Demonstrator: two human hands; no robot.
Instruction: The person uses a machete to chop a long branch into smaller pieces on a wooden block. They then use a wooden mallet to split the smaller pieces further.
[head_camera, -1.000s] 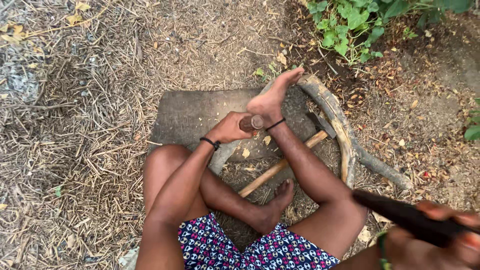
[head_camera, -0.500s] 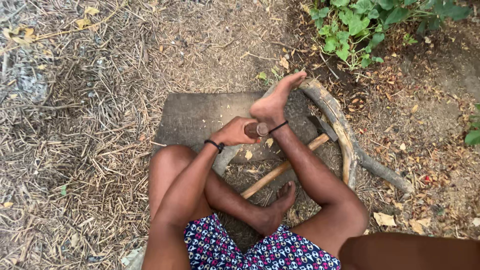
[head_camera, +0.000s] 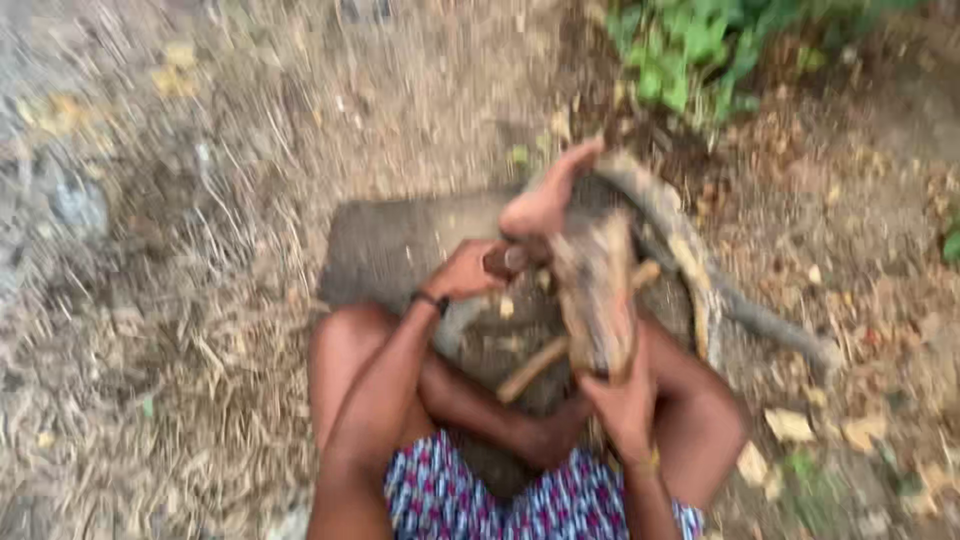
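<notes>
Wood chunk (head_camera: 597, 300), blurred, sat clenched in the right hand (head_camera: 625, 400) over the mat's (head_camera: 400, 250) right edge; the left hand (head_camera: 468, 272) gripped a short dark piece (head_camera: 505, 260) by the raised foot (head_camera: 545, 195); a curved branch (head_camera: 700, 290) lay alongside; half a second before, no chunk showed.

Two hands: the left hand (head_camera: 468, 272) at centre, the right hand (head_camera: 622, 402) lower right. Two bare feet, one wood chunk (head_camera: 596, 290), one curved branch (head_camera: 700, 290), one stick (head_camera: 532, 368).
</notes>
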